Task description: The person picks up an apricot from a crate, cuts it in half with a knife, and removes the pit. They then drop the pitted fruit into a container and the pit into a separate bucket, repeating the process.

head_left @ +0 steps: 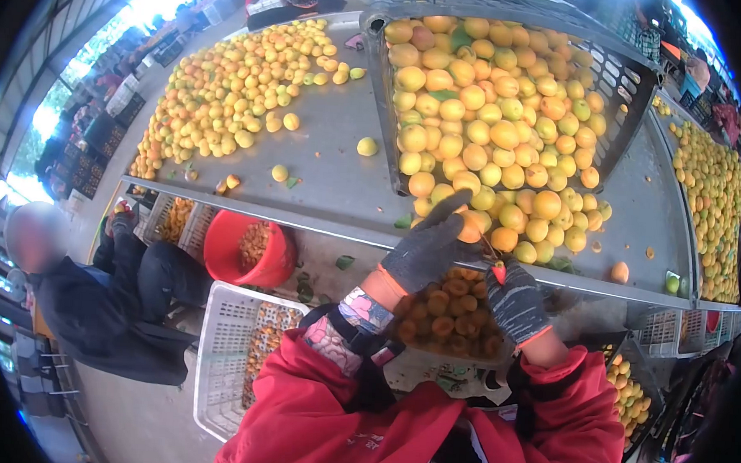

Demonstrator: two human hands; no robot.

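Observation:
My left hand (427,247), in a dark grey glove with an orange cuff, is closed around an apricot (471,227) at the front of the fruit pile. My right hand (518,302), gloved in grey too, is closed on a small tool with a red part (498,273); its thin tip points toward that apricot. What kind of tool it is I cannot make out. Just beyond both hands, loose apricots (546,205) spill from a tipped dark crate (623,119) onto the metal table (332,158). Below my hands, a container of apricot halves (450,307) is partly hidden by my arms.
More apricots (236,82) are heaped at the table's far left, others (707,199) on the right. Under the table edge stand a red bucket (219,244) and a white basket (213,349). A person in dark clothes (124,302) sits at the left. A crate of apricots (630,396) stands lower right.

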